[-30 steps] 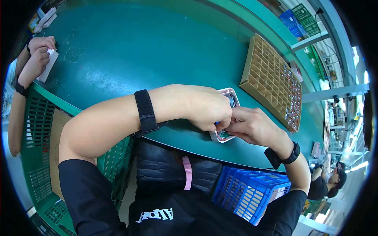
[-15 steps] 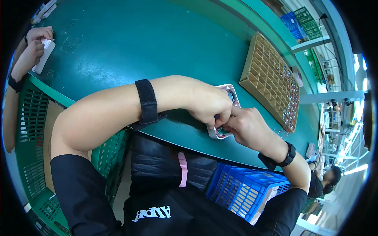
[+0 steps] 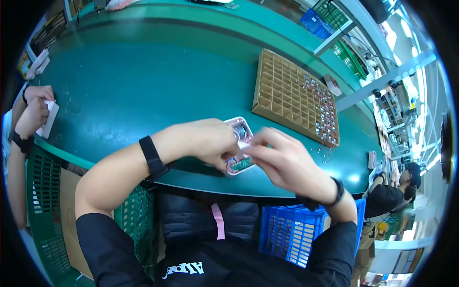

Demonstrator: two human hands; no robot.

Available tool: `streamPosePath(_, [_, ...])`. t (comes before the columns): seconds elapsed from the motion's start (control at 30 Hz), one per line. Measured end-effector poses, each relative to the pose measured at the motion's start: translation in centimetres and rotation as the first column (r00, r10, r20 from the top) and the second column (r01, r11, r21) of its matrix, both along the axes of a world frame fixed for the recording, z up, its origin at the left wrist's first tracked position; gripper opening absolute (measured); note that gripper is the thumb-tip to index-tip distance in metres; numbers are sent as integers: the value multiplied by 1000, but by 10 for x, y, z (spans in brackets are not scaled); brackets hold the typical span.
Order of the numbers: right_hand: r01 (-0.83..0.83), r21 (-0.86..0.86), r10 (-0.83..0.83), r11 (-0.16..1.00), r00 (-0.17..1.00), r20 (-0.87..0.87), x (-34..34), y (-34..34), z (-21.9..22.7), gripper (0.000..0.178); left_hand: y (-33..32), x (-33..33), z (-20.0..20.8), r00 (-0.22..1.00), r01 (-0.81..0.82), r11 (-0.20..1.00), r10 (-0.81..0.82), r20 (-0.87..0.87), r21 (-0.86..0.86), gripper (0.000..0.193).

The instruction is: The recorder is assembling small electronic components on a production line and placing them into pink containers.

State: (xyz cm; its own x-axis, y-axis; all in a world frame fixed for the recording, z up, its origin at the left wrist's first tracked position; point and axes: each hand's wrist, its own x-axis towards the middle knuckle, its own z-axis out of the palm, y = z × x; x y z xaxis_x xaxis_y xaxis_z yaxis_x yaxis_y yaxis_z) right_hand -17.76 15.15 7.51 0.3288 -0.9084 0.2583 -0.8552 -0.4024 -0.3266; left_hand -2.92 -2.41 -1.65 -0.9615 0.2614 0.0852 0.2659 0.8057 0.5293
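Note:
A pale pink open plastic housing [image 3: 244, 122] lies on the green table in front of me. Inside it a round part with wires [image 3: 239, 130] sits at the far end and a green circuit board [image 3: 242, 165] at the near end. My left hand [image 3: 214, 146] grips the housing from the left, its thumb low by the board and its fingers bent over the inside. From the right, my right hand [image 3: 284, 157] reaches across the rim, thumb and forefinger pinched at a small whitish piece [image 3: 245, 143]. Motion blur hides exactly what that piece is.
Beyond my right hand stands a cardboard divider box [image 3: 291, 95], several cells holding small wired parts. A co-worker's hands [image 3: 36, 115] hold a pale housing [image 3: 49, 119] at the left. Below the table edge are a green crate [image 3: 45, 191] and a blue crate [image 3: 291, 232].
My view has shifted, so table items sit farther left. My right hand has drawn apart from my left, its fingers less curled. The circuit board and a whitish piece now show between them.

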Motion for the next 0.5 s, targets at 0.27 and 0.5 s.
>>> streamPosePath(0.27, [-269, -288, 393, 919, 578, 715, 61, 86, 86, 21, -63, -11, 25, 807, -571, 707, 576, -129, -416, 24])
streamPosePath(0.5, [-505, -317, 523, 803, 342, 780, 41, 83, 88, 27, -40, -2, 12, 651, -740, 523, 715, -255, -423, 21])
